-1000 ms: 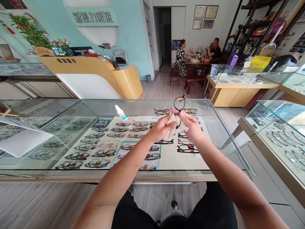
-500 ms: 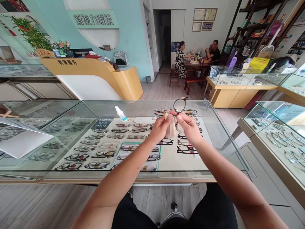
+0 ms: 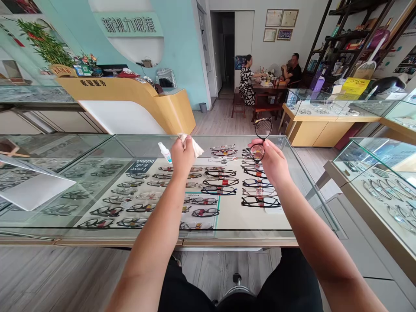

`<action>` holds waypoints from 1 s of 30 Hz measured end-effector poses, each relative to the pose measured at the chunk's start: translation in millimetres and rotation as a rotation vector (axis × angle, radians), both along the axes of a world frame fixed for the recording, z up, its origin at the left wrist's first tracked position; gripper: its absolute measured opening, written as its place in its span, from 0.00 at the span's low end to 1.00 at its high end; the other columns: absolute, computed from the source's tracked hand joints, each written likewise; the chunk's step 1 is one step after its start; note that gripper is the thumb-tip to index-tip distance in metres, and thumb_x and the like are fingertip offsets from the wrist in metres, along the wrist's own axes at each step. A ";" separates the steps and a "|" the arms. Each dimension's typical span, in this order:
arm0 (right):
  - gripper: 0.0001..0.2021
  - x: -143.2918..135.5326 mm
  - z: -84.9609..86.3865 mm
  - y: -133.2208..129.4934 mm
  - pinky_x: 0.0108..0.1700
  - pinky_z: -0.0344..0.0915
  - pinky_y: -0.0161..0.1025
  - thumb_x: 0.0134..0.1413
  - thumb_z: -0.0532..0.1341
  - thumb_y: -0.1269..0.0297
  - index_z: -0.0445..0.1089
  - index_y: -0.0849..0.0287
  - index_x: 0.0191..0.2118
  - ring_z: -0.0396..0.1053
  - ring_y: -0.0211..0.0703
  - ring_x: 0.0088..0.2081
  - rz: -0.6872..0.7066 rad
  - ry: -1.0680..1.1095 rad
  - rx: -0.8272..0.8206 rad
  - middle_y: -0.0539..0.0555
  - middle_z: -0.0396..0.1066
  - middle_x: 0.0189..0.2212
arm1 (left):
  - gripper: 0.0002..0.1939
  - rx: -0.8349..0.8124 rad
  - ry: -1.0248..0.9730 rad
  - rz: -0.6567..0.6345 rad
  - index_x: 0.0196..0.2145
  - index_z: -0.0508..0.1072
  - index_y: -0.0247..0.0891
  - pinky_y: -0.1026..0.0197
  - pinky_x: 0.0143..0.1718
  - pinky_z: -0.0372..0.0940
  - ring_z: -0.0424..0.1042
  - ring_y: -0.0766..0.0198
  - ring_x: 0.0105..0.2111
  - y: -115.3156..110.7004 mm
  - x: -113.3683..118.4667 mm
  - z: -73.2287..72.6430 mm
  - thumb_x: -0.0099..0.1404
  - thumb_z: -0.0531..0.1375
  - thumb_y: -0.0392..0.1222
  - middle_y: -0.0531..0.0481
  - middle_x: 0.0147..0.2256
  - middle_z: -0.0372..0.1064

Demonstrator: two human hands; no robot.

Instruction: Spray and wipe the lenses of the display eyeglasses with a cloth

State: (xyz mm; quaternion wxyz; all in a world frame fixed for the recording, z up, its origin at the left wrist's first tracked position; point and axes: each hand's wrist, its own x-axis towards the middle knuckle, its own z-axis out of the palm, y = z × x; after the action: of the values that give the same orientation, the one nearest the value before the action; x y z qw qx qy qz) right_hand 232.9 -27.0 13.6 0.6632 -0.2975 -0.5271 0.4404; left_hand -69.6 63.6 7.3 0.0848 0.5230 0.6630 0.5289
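My left hand (image 3: pixel 183 157) is closed on a pale cloth (image 3: pixel 194 146) above the glass counter, just right of a small white spray bottle (image 3: pixel 165 152). Dark-rimmed round glasses (image 3: pixel 263 128) are pinched in my right hand (image 3: pixel 271 159), held upright with one lens above the other. Cloth and glasses are apart. Under the glass between and below my hands lie rows of folded glasses (image 3: pixel 220 172) on a white sheet. The bottle stands beside my left hand, its lower part close to the fingers.
The glass counter (image 3: pixel 253 237) spans the view before my legs. A white folded panel (image 3: pixel 35 184) rests at the left. More display cases (image 3: pixel 383 186) stand at the right. Two people sit at a table (image 3: pixel 264 86) at the back, near a wooden reception desk (image 3: pixel 175 110).
My hands have moved apart. The left one has gone left with the cloth, off the glasses. My right hand has shifted right with the glasses, now more fully visible.
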 end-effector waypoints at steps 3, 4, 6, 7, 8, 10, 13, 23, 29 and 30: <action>0.17 0.0 0.7 0.3 0.46 0.75 0.46 0.70 0.67 0.42 0.83 0.50 0.43 0.78 0.51 0.47 -0.011 -0.012 -0.002 0.55 0.84 0.48 | 0.20 -0.214 0.219 0.096 0.49 0.76 0.40 0.44 0.56 0.73 0.81 0.37 0.54 -0.3 -6.3 1.3 0.79 0.54 0.58 0.33 0.49 0.83; 0.17 0.2 1.1 0.5 0.46 0.75 0.46 0.70 0.66 0.42 0.82 0.50 0.42 0.78 0.51 0.47 -0.017 -0.021 -0.003 0.55 0.84 0.47 | 0.23 -0.279 0.270 0.112 0.54 0.76 0.38 0.41 0.57 0.73 0.80 0.33 0.56 -0.2 -7.2 1.3 0.78 0.53 0.58 0.30 0.51 0.83; 0.17 0.6 2.0 1.1 0.45 0.74 0.46 0.70 0.65 0.42 0.80 0.51 0.40 0.78 0.51 0.46 -0.028 -0.032 0.001 0.55 0.83 0.46 | 0.28 -0.396 0.340 0.124 0.61 0.74 0.35 0.36 0.59 0.72 0.80 0.29 0.59 0.9 -8.2 0.3 0.78 0.52 0.58 0.26 0.55 0.83; 0.17 0.8 2.4 1.4 0.45 0.74 0.46 0.70 0.65 0.43 0.79 0.51 0.39 0.78 0.51 0.45 -0.034 -0.035 0.006 0.55 0.83 0.45 | 0.30 -0.449 0.360 0.123 0.64 0.72 0.34 0.34 0.60 0.72 0.80 0.28 0.59 1.9 -8.7 -0.8 0.78 0.52 0.59 0.24 0.56 0.82; 0.17 1.2 2.7 1.6 0.45 0.74 0.45 0.70 0.65 0.44 0.78 0.51 0.38 0.77 0.51 0.45 -0.040 -0.039 0.011 0.55 0.83 0.45 | 0.32 -0.497 0.375 0.124 0.66 0.71 0.33 0.33 0.60 0.71 0.80 0.27 0.59 3.0 -9.3 -2.2 0.78 0.52 0.59 0.23 0.58 0.81; 0.16 2.1 3.1 2.2 0.45 0.73 0.45 0.70 0.64 0.45 0.78 0.52 0.37 0.77 0.50 0.45 -0.046 -0.051 0.024 0.55 0.84 0.44 | 0.34 -0.589 0.399 0.121 0.68 0.69 0.33 0.30 0.62 0.70 0.79 0.26 0.61 5.3 -10.7 -5.9 0.78 0.53 0.60 0.20 0.61 0.79; 0.15 4.2 3.7 2.4 0.46 0.71 0.44 0.70 0.62 0.49 0.76 0.52 0.35 0.76 0.50 0.45 -0.033 -0.070 0.046 0.56 0.84 0.43 | 0.33 -0.698 0.426 0.086 0.68 0.71 0.33 0.27 0.66 0.67 0.78 0.26 0.64 7.0 -11.7 -12.7 0.76 0.56 0.59 0.19 0.64 0.77; 0.19 5.6 18.6 -12.3 0.51 0.68 0.46 0.69 0.59 0.54 0.80 0.54 0.30 0.71 0.49 0.40 0.055 -0.418 0.028 0.54 0.79 0.33 | 0.35 0.618 0.514 -0.299 0.75 0.62 0.43 0.33 0.78 0.60 0.64 0.41 0.78 -24.6 35.4 -16.8 0.76 0.62 0.52 0.32 0.75 0.67; 0.17 5.3 18.1 -13.8 0.50 0.65 0.45 0.70 0.58 0.58 0.81 0.54 0.32 0.72 0.48 0.41 0.206 -0.559 0.043 0.52 0.78 0.32 | 0.49 0.770 0.641 -0.536 0.81 0.53 0.48 0.33 0.75 0.63 0.68 0.37 0.76 -49.5 62.5 -17.5 0.72 0.69 0.60 0.34 0.74 0.69; 0.17 5.4 17.1 -13.6 0.49 0.65 0.45 0.69 0.58 0.60 0.81 0.54 0.32 0.72 0.48 0.40 0.208 -0.577 0.049 0.52 0.78 0.32 | 0.47 0.756 0.644 -0.546 0.80 0.55 0.48 0.34 0.74 0.64 0.70 0.37 0.74 -50.5 63.4 -18.3 0.73 0.70 0.60 0.34 0.72 0.72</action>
State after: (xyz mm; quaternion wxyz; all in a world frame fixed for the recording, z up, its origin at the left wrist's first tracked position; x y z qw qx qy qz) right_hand 238.3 -40.6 30.6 0.4444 -0.3385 -0.7317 0.3906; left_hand -6.3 13.1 -11.0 -0.1812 0.8045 0.2605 0.5020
